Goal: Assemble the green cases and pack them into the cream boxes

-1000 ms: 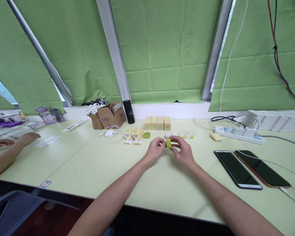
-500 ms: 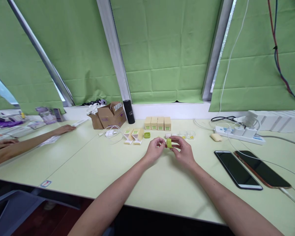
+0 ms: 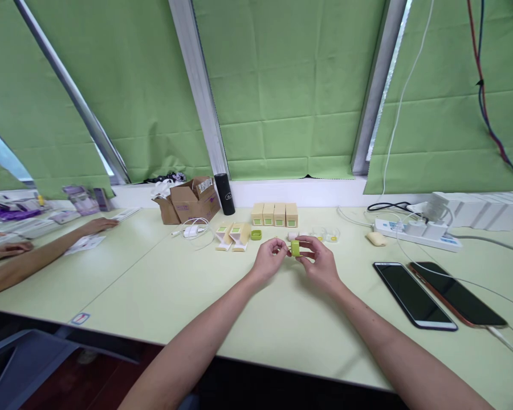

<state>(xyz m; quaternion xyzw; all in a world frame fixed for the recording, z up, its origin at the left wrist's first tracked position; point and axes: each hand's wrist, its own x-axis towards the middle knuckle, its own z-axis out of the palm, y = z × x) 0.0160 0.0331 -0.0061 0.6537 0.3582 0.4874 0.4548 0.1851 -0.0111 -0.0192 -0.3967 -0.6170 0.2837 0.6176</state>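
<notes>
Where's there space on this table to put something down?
Bare tabletop lies between the table seam and the left forearm, and also between the left forearm and right forearm. It's crowded beyond the left hand and right hand, with small boxes and clear containers, and around the power strip at right.

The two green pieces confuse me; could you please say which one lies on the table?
The left green piece, just right of the paired cartons; the other green piece is held by the right hand.
</notes>
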